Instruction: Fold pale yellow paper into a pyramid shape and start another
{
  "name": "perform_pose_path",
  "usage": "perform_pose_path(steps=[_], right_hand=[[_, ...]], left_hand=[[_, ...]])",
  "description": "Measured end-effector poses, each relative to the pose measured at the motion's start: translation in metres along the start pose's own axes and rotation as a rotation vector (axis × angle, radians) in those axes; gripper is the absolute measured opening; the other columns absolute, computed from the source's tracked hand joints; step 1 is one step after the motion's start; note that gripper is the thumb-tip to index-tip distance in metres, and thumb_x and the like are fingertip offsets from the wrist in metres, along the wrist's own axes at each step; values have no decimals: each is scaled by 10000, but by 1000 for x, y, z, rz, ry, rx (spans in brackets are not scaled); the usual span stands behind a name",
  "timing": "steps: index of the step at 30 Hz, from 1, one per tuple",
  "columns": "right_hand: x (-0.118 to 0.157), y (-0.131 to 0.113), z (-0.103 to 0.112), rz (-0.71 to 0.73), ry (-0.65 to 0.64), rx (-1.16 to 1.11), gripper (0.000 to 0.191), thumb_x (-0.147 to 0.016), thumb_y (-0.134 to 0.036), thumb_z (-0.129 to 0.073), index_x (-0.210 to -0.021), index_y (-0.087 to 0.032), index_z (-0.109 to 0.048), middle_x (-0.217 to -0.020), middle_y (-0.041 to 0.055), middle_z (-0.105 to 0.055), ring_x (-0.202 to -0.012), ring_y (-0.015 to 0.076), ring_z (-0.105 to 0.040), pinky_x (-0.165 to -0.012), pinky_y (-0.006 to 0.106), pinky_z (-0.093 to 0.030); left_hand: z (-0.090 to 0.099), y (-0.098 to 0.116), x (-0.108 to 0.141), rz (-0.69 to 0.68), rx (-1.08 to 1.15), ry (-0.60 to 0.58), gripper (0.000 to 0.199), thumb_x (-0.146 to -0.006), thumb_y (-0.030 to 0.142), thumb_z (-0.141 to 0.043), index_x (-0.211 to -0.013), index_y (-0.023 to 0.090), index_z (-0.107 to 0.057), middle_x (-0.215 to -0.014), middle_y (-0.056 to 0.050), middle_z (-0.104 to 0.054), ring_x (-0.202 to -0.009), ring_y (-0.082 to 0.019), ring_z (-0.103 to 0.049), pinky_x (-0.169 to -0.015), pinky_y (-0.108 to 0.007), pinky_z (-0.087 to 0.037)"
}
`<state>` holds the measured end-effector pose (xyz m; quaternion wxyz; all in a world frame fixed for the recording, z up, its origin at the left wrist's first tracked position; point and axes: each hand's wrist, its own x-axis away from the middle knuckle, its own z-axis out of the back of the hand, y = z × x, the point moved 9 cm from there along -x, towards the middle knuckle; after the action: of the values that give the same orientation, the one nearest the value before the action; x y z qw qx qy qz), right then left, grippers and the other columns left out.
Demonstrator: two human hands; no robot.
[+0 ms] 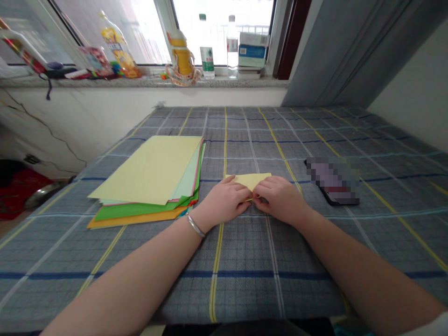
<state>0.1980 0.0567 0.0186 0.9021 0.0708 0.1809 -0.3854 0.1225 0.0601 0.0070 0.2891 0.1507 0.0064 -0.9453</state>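
Observation:
A small piece of folded yellow paper (252,179) lies on the checked cloth, its far edge straight and showing beyond my fingers. My left hand (229,199) is closed on its left part, and a silver bangle sits on that wrist. From the other side, my right hand (276,193) pinches the near edge, its fingertips almost touching the left ones. The near edge of the paper is mostly hidden under my fingers. To the left of my left hand rests a stack of coloured paper (150,170), yellow on top with green, pink and orange sheets below.
A phone (332,182) lies to the right on the checked cloth (245,252). Along the windowsill (147,83) stand a juice bottle (119,44), a yellow cup (182,56), clear bottles (207,60) and a box (252,50). A grey curtain (332,51) hangs at the right.

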Motion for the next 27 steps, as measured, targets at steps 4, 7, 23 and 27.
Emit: perform_pose_path(steps=[4,7,23,27], right_hand=[[-1,2,3,-14,61,-25,99,-838,-181,-570,-749,-188,-611,-761,24,-665,-778,186,-579,-731,311,-376],[-2,4,7,-31,121,-45,89,-816,-156,-573,-738,-192,-598,-753,20,-651,-770,182,-566,-724,305,-379],[10,28,25,-21,254,-134,134,-767,-93,-560,-721,-218,-542,-745,14,-632,-748,179,-545,-706,311,-411],[16,42,33,-53,282,-197,139,-768,-91,-575,-742,-223,-537,-772,13,-635,-762,176,-561,-704,312,-426]], left_hand=[[6,-4,-1,12,-21,129,223,-964,320,-485,-849,194,-629,-858,0,-708,-840,-154,-653,-1038,-402,-399],[14,-2,-1,-1,-42,203,212,-961,312,-500,-844,200,-637,-849,11,-710,-833,-149,-642,-1019,-388,-393],[47,-7,9,1,-101,383,138,-934,304,-576,-858,249,-678,-858,39,-738,-836,-143,-638,-865,-363,-376],[53,-13,12,27,-169,423,120,-929,301,-590,-848,248,-663,-852,49,-745,-801,-150,-619,-809,-374,-357]])
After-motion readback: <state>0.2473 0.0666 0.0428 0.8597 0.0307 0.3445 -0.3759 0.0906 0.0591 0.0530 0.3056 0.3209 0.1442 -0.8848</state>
